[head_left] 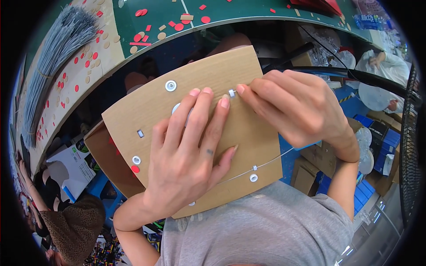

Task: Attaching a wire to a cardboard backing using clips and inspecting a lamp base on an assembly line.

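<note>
A tan cardboard panel lies before my chest, with small white round fittings set in it, one a ringed disc near its far edge. My left hand rests palm down on the panel with its fingers apart, partly covering a white round piece. My right hand is closed in a pinch at the thin end of a small white cable tie, whose head sits against the board. Toward the near edge, a thin strand passes through another small white head, beside a white ring.
A green-topped table curves across the far side, scattered with red and tan pieces. On its left part lies a bundle of thin grey ties. A black fan guard stands at right. People sit nearby, one in a patterned top.
</note>
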`<state>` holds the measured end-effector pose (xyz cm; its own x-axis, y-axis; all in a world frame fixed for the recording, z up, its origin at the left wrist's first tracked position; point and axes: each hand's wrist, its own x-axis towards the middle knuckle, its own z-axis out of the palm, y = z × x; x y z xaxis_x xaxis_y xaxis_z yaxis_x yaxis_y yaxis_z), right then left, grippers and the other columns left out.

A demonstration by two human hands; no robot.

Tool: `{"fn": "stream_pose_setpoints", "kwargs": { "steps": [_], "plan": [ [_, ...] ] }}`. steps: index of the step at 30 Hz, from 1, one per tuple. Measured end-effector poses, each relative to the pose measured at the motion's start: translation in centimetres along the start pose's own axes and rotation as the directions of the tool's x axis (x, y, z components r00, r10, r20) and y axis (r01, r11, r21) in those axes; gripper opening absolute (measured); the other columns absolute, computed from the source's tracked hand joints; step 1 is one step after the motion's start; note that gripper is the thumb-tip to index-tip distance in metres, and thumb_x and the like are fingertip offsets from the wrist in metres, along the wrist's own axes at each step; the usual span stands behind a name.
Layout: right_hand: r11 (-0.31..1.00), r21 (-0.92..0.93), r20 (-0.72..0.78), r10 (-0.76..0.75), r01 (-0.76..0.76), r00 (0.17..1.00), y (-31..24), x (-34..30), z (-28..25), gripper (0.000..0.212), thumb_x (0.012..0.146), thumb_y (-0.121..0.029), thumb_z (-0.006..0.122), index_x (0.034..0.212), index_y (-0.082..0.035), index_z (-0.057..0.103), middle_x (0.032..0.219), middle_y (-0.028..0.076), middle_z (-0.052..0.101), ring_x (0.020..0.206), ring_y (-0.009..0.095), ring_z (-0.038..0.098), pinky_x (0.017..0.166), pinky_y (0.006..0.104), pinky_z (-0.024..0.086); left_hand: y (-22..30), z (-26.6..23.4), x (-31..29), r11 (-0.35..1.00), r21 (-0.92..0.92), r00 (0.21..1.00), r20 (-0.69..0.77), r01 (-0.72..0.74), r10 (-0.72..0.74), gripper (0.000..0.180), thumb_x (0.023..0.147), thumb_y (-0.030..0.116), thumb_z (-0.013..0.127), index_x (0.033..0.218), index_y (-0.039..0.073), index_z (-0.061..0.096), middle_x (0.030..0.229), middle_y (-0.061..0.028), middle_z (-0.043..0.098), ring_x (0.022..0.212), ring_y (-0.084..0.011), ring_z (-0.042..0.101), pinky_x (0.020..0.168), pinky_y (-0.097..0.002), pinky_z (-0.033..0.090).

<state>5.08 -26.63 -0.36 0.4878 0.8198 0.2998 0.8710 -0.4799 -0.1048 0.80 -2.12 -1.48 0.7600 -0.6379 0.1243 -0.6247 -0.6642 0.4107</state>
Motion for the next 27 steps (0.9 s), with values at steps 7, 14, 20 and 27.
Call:
{"fn": "stream_pose_setpoints", "kwargs": {
  "steps": [7,14,20,27],
  "plan": [
    [1.000,0.014,-0.042,0.002,-0.001,0.999,1.5,-0.3,0.4,0.046,0.061,-0.008,0.067,0.105,0.007,0.073,0.092,0.011,0.063,0.073,0.023,0.063,0.056,0.0302,0.055,-0.4,-1.0,0.2,0.997,-0.017,0.991,0.116,0.069,-0.067,0.072,0.079,0.022,0.076,0.146,0.008,0.055,0.152,-0.0241,0.040,0.143,-0.0437,0.038,0.111,-0.0567,0.034],
    [0.994,0.079,-0.100,-0.073,0.081,0.992,2.6,-0.2,1.2,0.048,0.057,-0.008,0.067,0.102,0.011,0.072,0.090,0.012,0.063,0.075,0.024,0.064,0.050,0.0293,0.053,-0.4,-1.1,0.7,0.995,-0.051,0.992,0.105,0.082,-0.077,0.073,0.075,0.018,0.078,0.144,0.009,0.057,0.151,-0.0252,0.040,0.143,-0.0452,0.038,0.114,-0.0572,0.033],
    [0.992,0.114,-0.091,-0.048,0.058,0.995,2.1,0.0,1.1,0.048,0.058,-0.007,0.068,0.102,0.012,0.072,0.091,0.013,0.062,0.076,0.024,0.064,0.050,0.0289,0.053,-0.3,-1.0,0.5,0.996,-0.058,0.994,0.083,0.074,-0.069,0.073,0.074,0.017,0.080,0.144,0.008,0.058,0.152,-0.0247,0.041,0.144,-0.0443,0.039,0.114,-0.0565,0.032],
    [0.991,0.131,-0.023,-0.004,0.007,1.000,1.8,0.3,0.6,0.048,0.061,-0.009,0.068,0.104,0.011,0.072,0.093,0.012,0.063,0.079,0.025,0.063,0.055,0.0312,0.054,-0.2,-1.0,0.2,0.995,-0.040,0.994,0.071,0.089,-0.086,0.070,0.076,0.019,0.078,0.143,0.009,0.059,0.151,-0.0243,0.042,0.143,-0.0435,0.040,0.115,-0.0545,0.032]
  ]
}}
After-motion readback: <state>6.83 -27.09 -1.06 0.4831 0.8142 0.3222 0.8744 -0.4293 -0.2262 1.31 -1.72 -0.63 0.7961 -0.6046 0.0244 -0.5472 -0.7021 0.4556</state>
